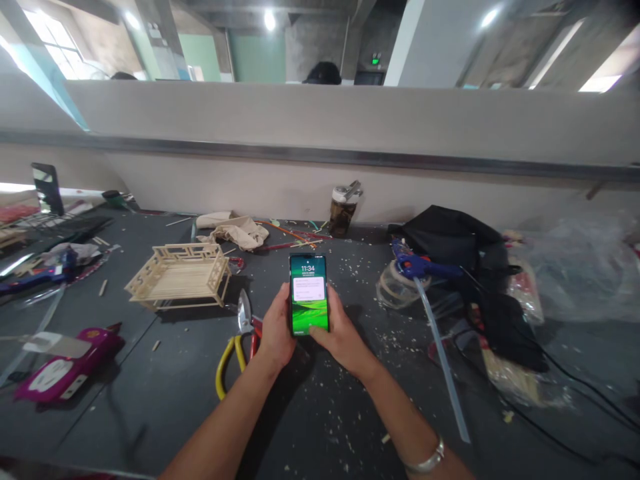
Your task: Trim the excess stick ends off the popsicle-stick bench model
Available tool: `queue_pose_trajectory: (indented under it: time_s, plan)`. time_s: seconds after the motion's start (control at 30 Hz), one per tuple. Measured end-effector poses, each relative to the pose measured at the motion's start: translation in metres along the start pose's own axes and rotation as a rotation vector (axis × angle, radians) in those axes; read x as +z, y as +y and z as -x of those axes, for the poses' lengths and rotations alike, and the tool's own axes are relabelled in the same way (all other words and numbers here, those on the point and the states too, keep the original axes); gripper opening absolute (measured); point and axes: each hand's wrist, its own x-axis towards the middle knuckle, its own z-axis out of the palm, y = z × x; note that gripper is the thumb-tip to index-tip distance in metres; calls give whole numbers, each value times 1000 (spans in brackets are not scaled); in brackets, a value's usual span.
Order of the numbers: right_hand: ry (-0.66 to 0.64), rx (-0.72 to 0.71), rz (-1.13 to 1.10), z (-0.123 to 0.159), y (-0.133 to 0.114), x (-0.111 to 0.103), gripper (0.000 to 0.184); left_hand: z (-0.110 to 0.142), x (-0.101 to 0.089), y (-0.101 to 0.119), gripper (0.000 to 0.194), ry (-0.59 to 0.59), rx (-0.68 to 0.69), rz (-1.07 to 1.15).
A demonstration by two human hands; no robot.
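Observation:
A smartphone (309, 293) with a lit lock screen is held upright between my two hands, over the dark table (200, 413). My left hand (278, 330) is closed on its left edge. On the right edge my right hand (345, 337) grips it, the thumb lying over the lower part of the screen. Shears with red and yellow handles (244, 317) lie on the table beside my left hand, partly hidden by it. Farther left stands a small wooden model bed frame (180, 277) made of thin sticks.
A blue glue gun (425, 267) with a long clear glue stick lies at the right, near a black bag (450, 233) and cables. A cup (344, 210) stands by the back partition (280, 187). Crumpled cloth (237, 230) lies behind the model; a magenta device (70, 363) lies left.

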Motion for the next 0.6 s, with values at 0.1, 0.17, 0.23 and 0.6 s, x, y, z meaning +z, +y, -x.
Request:
queue_pose_trajectory:
  time_s: [0.1, 0.17, 0.23, 0.6]
  plan:
    - [14, 40, -167, 0, 0, 3, 58, 1, 0, 0, 32, 27, -15, -3]
    - [27, 58, -245, 1, -1, 4, 50, 2, 0, -1, 31, 35, -17, -6]
    - [46, 66, -272, 1, -3, 6, 49, 3, -1, -2, 32, 25, -27, -6]
    - [-9, 25, -148, 2, -6, 1, 79, 1, 1, -2, 34, 18, -2, -15]
